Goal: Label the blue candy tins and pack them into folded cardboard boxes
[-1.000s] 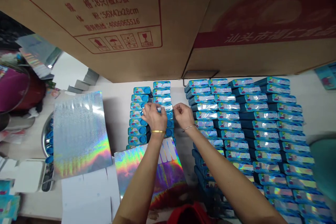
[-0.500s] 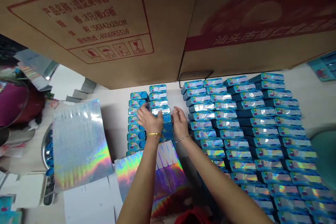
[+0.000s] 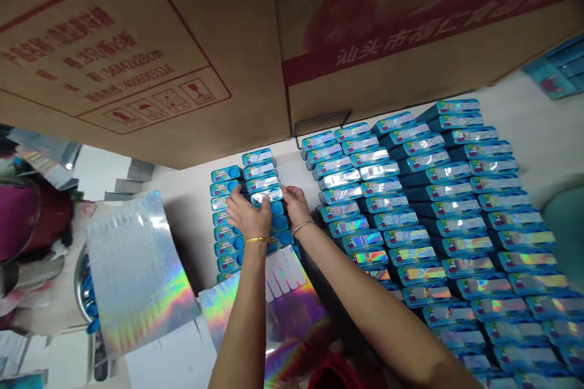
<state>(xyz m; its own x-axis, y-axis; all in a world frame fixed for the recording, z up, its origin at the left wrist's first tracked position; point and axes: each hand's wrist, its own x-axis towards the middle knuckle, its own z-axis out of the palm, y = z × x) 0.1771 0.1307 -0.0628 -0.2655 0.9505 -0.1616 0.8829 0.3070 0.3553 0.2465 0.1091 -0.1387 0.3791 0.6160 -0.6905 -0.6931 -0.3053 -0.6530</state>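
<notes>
Blue tin (image 3: 255, 200), holographic strip (image 3: 270, 194) along its top, stands fourth from the far end in the right-hand column of a small two-column block, between the two hands. Left hand (image 3: 249, 217), gold bangle at wrist, lies over the block: fingers spread toward the neighbouring column, thumb apart from them and by the strip's near edge. Right hand (image 3: 296, 203), thin bracelet at wrist, is bent at the tin's right end, fingertips close together; cannot tell whether they pinch anything.

Three tins beyond this one also carry shiny strips; those nearer show round blue discs on top. Left column (image 3: 227, 174) mostly shows discs and white lettering.

Just below the hands, a rainbow holographic sheet (image 3: 296, 313), pale bare bars near its upper edge. To the right, a large block of strip-topped tins (image 3: 449, 206) in rows. Left: silver holographic sheet (image 3: 137, 267) overlapping a metal bowl (image 3: 80, 292) of blue pieces; white paper (image 3: 176, 352) beneath its lower edge. Behind everything, cardboard carton (image 3: 237, 127), red print. Far left, red bucket (image 3: 39, 225).
</notes>
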